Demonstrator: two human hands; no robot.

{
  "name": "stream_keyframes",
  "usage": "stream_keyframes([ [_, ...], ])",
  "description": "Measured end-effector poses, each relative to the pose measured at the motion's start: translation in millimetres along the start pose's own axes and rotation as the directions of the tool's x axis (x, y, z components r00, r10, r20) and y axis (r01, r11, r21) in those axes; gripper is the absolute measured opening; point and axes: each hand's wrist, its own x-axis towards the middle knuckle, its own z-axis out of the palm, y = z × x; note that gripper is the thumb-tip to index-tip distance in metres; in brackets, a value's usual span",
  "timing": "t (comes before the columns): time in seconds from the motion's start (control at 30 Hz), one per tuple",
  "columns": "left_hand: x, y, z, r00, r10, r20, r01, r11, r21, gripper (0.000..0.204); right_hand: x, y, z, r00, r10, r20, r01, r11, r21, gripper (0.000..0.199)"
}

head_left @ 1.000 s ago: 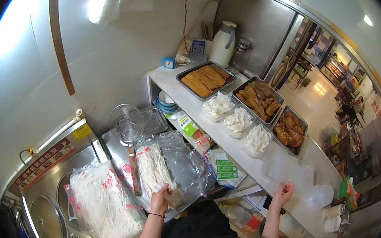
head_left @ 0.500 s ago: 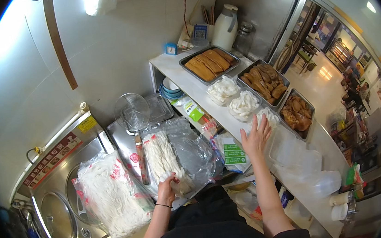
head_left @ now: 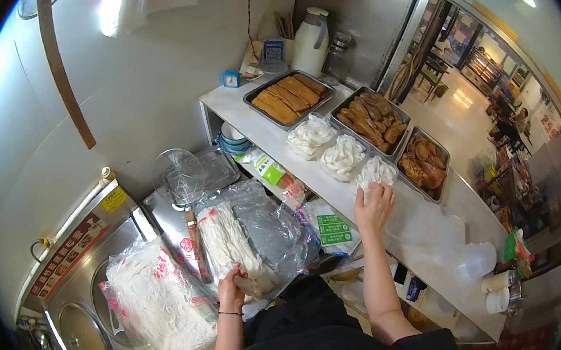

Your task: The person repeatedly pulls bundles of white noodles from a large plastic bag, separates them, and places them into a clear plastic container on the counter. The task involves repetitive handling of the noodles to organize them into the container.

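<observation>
White noodles fill three clear tubs in a row on the counter. My right hand rests its bent fingertips on the near side of the nearest noodle portion, thumb apart. Beyond it are the middle portion and the far one. Lower left, my left hand is closed at the near end of a bundle of noodles on an opened plastic bag; what its fingers hold is hidden. A larger bag of white noodles lies to its left, over the sink edge.
Metal trays hold brown slabs, brown pieces and darker chunks along the counter. Empty clear tubs stand nearer. A wire strainer lies by the sink. A white jug stands at the back.
My right hand has come down from above the nearest noodle portion, its spread fingers now bent onto it. My left hand stays closed by the noodle bundle. The whole view has shifted slightly.
</observation>
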Motion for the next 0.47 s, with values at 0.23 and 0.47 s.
stream_keyframes([
  [0.23,2,1,5,1.000,-0.014,-0.018,0.015,0.999,0.036,0.016,3,15,-34,0.995,0.064,0.082,-0.047,0.978,-0.203,0.026],
  [0.47,5,-3,8,0.999,-0.024,0.034,0.022,0.997,0.076,0.017,0,34,-31,0.933,0.064,0.355,0.024,0.971,-0.238,0.030],
])
